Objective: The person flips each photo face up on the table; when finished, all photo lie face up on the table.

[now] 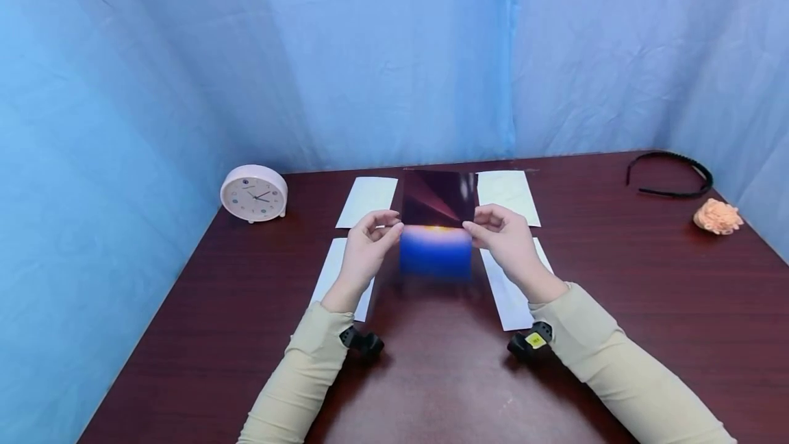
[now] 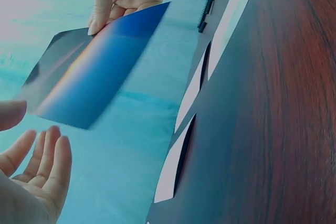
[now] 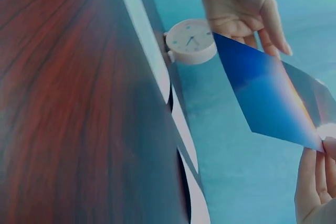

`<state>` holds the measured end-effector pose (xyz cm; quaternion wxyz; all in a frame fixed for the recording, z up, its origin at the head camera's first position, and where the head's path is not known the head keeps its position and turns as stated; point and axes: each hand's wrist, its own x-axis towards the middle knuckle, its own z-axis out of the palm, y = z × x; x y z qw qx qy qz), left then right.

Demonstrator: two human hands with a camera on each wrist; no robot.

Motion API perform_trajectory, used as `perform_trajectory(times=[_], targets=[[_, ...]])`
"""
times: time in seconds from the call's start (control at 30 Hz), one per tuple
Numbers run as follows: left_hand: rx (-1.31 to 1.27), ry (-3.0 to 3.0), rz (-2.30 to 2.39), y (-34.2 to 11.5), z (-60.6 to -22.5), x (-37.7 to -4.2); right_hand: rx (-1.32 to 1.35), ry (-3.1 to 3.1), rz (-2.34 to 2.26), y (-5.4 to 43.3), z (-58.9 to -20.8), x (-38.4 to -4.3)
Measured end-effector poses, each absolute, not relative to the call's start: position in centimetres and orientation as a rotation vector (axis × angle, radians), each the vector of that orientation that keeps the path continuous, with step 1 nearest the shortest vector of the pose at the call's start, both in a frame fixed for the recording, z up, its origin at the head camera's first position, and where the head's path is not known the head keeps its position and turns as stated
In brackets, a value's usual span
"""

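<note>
A glossy photo print (image 1: 435, 255), dark at the top with an orange band and blue below, is held up between both hands over the table. My left hand (image 1: 364, 255) holds its left edge, thumb at the border. My right hand (image 1: 513, 251) pinches the opposite edge between thumb and fingers. In the left wrist view, the print (image 2: 102, 72) tilts, with the right thumb on its face and the left fingers spread below its near corner. The right wrist view shows the print (image 3: 262, 95) with some left fingers hidden behind it.
Several white sheets lie around the print, including one at back left (image 1: 368, 201) and one at back right (image 1: 507, 194). A round white clock (image 1: 254, 194) stands at far left. A black headband (image 1: 678, 194) and a peach scrunchie (image 1: 718, 216) lie at far right. Blue curtains (image 1: 394, 53) enclose the table.
</note>
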<state>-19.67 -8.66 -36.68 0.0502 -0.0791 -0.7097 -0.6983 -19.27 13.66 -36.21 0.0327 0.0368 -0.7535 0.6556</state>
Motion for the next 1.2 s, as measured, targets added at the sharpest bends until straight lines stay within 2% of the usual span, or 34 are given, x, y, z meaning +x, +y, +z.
perform_trajectory(times=[0.23, 0.5, 1.2], targets=[[-0.17, -1.986, -2.178, -8.1, -36.8, -19.8, -0.055, -1.962, 2.304, 13.0, -35.6, -19.5], [-0.153, -1.8, -2.315, -6.8, -36.8, -20.0, -0.294, -1.589, 2.421, 11.5, -35.2, -19.9], [0.025, -1.61, -2.418, -5.3, -37.3, -20.1, -0.296, -1.35, 2.521, 8.4, -36.0, -20.1]])
